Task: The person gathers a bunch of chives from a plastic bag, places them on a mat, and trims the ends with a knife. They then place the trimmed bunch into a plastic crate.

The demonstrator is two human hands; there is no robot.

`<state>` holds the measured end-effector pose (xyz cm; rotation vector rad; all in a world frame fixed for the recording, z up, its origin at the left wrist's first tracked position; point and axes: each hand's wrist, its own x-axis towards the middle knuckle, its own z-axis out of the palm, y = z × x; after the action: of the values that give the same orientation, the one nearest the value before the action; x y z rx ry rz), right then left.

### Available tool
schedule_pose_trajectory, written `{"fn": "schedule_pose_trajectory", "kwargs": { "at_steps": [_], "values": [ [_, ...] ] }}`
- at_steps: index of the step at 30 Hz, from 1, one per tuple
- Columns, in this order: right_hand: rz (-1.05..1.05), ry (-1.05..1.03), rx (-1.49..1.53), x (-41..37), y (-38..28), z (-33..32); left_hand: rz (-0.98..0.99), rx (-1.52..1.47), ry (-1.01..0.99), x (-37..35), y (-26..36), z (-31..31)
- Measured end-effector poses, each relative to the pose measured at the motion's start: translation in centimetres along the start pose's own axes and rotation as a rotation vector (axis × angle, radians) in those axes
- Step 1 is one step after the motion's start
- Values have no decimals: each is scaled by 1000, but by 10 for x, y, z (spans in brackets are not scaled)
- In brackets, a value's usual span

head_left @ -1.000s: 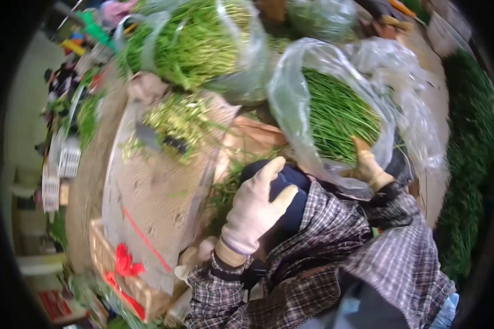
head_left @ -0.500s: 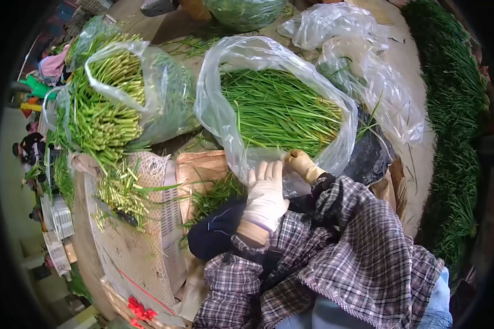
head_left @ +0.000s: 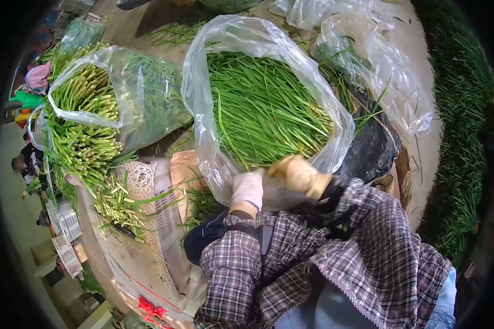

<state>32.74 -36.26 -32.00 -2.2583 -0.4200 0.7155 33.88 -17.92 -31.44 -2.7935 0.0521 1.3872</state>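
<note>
Grip is hard to read on both gloved hands: the right hand (head_left: 297, 173) has its fingers curled at the near rim of the open bag (head_left: 200, 126), the left hand (head_left: 248, 189) sits just beside it at the same rim, and whether either pinches the plastic I cannot tell. Long greens (head_left: 263, 109) lie inside the bag, their pale ends towards the right. To the left, a second bag (head_left: 159, 104) holds stalks (head_left: 93, 118), cut ends showing. Below it are loose cuttings (head_left: 118, 205); crumpled plastic (head_left: 397, 82) lies at the upper right.
</note>
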Motion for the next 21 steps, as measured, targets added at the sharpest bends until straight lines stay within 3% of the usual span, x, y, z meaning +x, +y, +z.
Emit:
{"fn": "schedule_pose_trajectory", "kwargs": {
  "at_steps": [1, 2, 3, 4, 5, 6, 7, 10, 11, 12, 14, 15, 18, 19, 21],
  "values": [
    [-30, 158, 13, -24, -4, -33, 114, 132, 30, 6, -1, 8],
    [35, 140, 12, -38, 18, -39, 230, 267, 60, 10, 1, 12],
    [207, 7, 4, -46, 57, -32, 242, 458, -174, -21, 36, -38],
    [281, 7, 82, -66, 85, -26, 291, 491, -118, -22, 45, -33],
    [246, 35, -165, -87, 113, -9, 337, 522, -60, -23, 51, -27],
    [189, 73, -220, -101, 134, 3, 383, 552, -2, -22, 57, -20],
    [264, 120, -31, -102, 153, 18, 421, 582, 82, -14, 66, -8],
    [478, 212, 487, -94, 172, 32, 407, 597, 44, -17, 64, 3],
    [543, 225, 654, -86, 174, 35, 346, 569, -71, -15, 60, 3],
    [439, 259, 666, -81, 178, 28, 336, 574, -70, -17, 56, 7],
    [465, 373, 825, -81, 185, 19, 332, 591, -61, -19, 52, 13],
    [488, 434, 702, -79, 161, 2, 343, 592, -87, -21, 58, 8],
    [414, 436, 430, -64, 103, -23, 387, 461, 3, -31, 71, -13],
    [377, 335, 279, -59, 99, -27, 314, 310, -21, -21, 73, -10],
    [461, 206, 114, -48, 87, -27, 182, -540, -175, 19, 46, 42]
  ]
}}
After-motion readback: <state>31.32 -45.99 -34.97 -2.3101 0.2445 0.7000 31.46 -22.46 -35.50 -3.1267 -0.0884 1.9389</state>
